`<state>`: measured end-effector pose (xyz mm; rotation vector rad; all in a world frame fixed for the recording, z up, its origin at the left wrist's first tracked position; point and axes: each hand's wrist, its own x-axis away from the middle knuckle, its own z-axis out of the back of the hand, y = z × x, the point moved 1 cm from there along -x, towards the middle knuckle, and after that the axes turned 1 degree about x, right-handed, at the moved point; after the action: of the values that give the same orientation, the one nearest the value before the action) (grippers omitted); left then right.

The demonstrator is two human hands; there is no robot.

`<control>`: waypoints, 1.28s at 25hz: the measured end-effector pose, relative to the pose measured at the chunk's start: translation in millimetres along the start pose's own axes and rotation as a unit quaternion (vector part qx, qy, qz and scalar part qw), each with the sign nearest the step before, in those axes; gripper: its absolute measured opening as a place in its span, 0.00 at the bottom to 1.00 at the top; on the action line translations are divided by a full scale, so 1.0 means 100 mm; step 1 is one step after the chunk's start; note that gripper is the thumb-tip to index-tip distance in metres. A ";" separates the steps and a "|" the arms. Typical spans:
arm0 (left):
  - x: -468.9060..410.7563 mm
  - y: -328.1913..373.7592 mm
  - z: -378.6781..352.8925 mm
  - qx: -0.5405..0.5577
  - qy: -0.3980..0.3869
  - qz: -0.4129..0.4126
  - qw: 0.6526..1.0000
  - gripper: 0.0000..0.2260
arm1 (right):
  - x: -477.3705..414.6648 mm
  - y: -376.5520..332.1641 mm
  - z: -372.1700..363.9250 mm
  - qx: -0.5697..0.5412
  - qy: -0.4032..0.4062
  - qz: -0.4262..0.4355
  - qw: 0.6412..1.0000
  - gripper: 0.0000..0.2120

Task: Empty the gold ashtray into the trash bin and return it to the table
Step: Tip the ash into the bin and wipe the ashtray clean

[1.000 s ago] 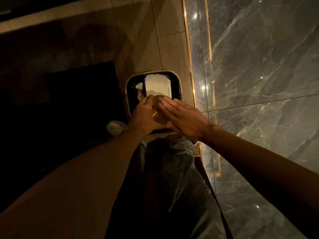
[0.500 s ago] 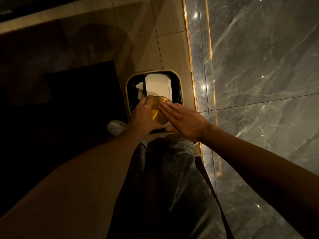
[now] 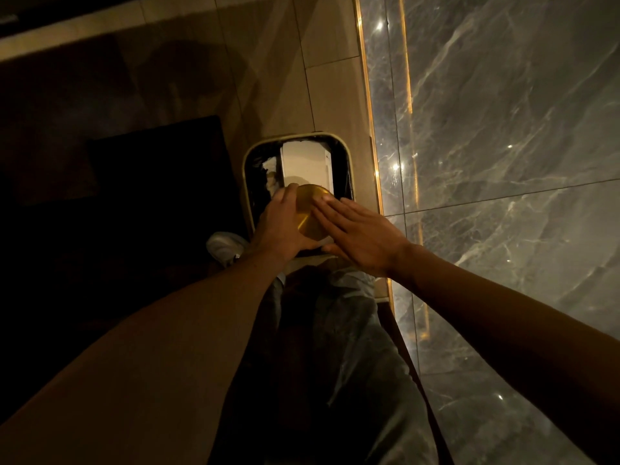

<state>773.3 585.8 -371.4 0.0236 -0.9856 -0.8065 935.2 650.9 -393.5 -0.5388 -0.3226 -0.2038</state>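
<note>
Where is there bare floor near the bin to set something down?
Bare tile lies beyond the bin, between the dark mat and the marble wall. The bin itself is crowded: white box, ashtray, both hands.

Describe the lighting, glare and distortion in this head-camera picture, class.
Head view: dim, warm light; the left side falls into near-black shadow. Point glints sparkle on the polished marble wall. A bright streak crosses the gold ashtray held over the trash bin. Wide-angle lens stretches both forearms toward the corners.
</note>
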 end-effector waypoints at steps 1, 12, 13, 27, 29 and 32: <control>0.00 -0.01 0.00 0.007 -0.003 0.003 1.000 0.50 | -0.01 0.01 0.02 0.001 0.018 -0.004 1.000 0.31; 0.01 0.06 0.01 0.017 0.017 -0.010 1.000 0.51 | 0.00 0.03 0.01 0.033 0.026 0.015 0.999 0.31; 0.01 0.07 0.01 0.027 0.020 -0.014 0.999 0.50 | 0.01 0.05 0.02 0.028 0.048 0.003 0.998 0.30; -0.04 0.02 -0.03 0.013 0.020 -0.025 0.999 0.50 | 0.01 0.07 0.02 -0.057 0.011 -0.021 0.998 0.30; -0.05 0.00 -0.05 0.007 0.004 -0.012 1.000 0.51 | -0.03 0.05 0.10 -0.196 0.055 -0.084 0.976 0.31; -0.06 -0.05 -0.05 0.006 -0.009 -0.001 1.000 0.53 | -0.06 0.07 0.14 -0.387 0.031 -0.167 0.906 0.34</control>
<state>772.4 584.2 -380.1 0.0275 -1.0072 -0.8036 928.4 664.7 -387.4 -1.2631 -0.2626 -0.6973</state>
